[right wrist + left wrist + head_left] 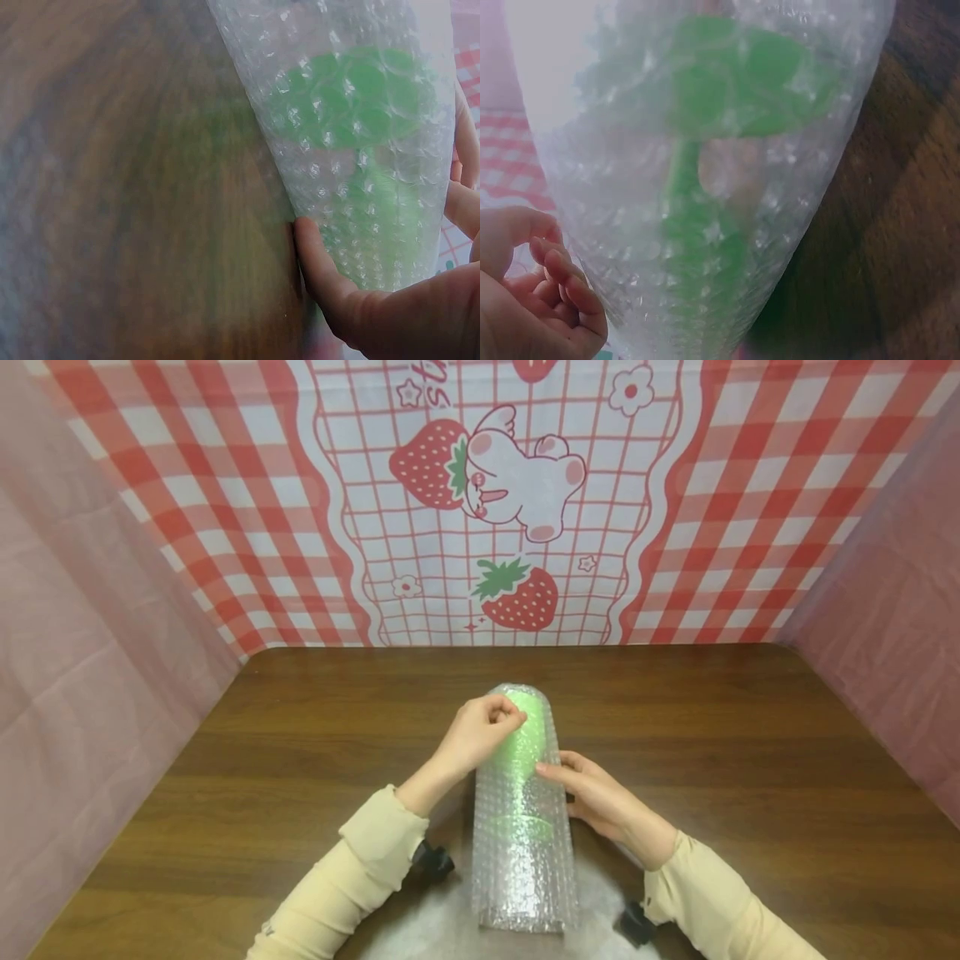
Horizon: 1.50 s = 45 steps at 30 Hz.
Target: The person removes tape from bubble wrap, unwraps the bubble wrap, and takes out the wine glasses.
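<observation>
A long clear bubble wrap sleeve [525,877] stretches toward me in the middle of the head view. Inside it shows a green goblet-shaped object [525,739], with its flat round foot [352,97] at my end and a thin stem beyond it. My right hand [600,797] grips the sleeve's right side, thumb over the front and other fingers round the edge. My left hand [483,727] is at the far end, thumb and fingertips brought together over the wrap. In the left wrist view its curled fingers [574,304] lie beside the sleeve's edge; I cannot tell whether they pinch the film.
A brown wooden table [300,735] lies under the work, with a pale grey patch [420,927] at its near edge. A red-and-white strawberry cloth [525,527] hangs behind it, and pink cloth [892,593] hangs on both sides.
</observation>
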Tool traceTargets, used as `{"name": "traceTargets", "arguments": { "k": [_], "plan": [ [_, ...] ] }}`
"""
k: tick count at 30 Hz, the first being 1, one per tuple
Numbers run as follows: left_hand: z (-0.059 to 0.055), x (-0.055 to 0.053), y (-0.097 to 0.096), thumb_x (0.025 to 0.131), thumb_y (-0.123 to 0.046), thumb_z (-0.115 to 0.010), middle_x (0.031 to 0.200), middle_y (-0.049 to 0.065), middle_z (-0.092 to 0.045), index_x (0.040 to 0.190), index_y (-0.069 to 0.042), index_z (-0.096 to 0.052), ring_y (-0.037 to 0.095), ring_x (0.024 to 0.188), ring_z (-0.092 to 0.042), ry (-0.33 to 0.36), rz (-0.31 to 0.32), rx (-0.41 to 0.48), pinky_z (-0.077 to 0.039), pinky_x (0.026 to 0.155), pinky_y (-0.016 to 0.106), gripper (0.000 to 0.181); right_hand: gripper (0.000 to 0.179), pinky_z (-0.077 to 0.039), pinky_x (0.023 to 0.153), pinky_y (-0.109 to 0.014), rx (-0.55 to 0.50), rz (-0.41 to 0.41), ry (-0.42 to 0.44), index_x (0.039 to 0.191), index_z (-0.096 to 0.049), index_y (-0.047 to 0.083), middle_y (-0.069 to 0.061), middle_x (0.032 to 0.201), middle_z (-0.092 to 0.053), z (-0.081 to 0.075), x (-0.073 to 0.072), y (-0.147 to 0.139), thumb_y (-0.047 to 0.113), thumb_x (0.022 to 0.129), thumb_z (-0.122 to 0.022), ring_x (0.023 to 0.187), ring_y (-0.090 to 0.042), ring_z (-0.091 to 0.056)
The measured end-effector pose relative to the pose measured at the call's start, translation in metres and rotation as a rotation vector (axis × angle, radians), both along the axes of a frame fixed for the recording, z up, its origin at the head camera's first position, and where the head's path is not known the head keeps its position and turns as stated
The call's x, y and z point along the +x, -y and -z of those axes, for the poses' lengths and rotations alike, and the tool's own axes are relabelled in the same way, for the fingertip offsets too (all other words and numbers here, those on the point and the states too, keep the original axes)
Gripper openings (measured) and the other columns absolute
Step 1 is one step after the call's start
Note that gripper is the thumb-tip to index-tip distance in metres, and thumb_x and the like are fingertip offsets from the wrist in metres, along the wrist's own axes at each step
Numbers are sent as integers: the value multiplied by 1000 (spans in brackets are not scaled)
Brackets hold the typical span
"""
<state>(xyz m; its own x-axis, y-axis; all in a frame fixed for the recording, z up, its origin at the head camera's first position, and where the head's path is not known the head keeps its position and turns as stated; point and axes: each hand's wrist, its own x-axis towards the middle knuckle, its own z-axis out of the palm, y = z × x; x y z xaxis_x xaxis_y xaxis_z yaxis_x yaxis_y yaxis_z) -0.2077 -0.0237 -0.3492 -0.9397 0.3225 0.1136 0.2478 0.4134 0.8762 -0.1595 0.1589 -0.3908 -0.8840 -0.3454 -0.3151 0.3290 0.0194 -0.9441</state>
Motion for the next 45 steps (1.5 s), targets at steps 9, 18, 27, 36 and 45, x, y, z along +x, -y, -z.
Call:
{"name": "traceTargets", "arguments": {
  "k": [9, 18, 27, 36, 45],
  "plan": [
    [2, 1, 4, 88, -25, -58, 58, -2, -42, 87, -9, -62, 10, 50, -35, 21, -22, 53, -29, 43, 20, 17, 62, -47, 89, -42, -4, -6, -3, 133, -21, -5, -16, 119, -47, 1, 1, -1, 26, 90, -53, 98, -18, -54],
    [0, -1, 6, 88, -23, -58, 55, -3, -42, 84, -7, -60, 8, 48, -36, 11, -16, 147, -31, 43, 20, 16, 59, -47, 87, -38, -9, -3, -7, 131, -22, -5, -10, 111, -51, 0, 1, -2, 25, 90, -52, 94, -16, -55],
    [-4, -2, 14, 88, -23, -59, 58, -2, -45, 85, -5, -59, 10, 52, -41, -1, -29, 186, -36, 49, 21, 18, 59, -46, 88, -39, -16, -10, -9, 131, -21, -5, -9, 108, -54, 2, 3, -3, 25, 90, -52, 93, -16, -56],
    [-13, -1, 18, 89, -14, -56, 54, -2, -41, 85, 1, -57, 13, 51, -39, 25, -31, 258, -32, 48, 20, 16, 57, -45, 91, -41, -56, -23, -30, 132, -21, -7, -5, 106, -54, 4, 4, -4, 22, 91, -49, 94, -15, -57],
    [-18, 0, 22, 88, -12, -56, 56, 0, -45, 83, -1, -56, 9, 51, -42, 43, -63, 290, -34, 49, 19, 12, 56, -46, 89, -39, -88, -48, -33, 132, -21, -9, 0, 100, -57, 2, 5, -5, 21, 92, -48, 90, -13, -58]
  ]
}}
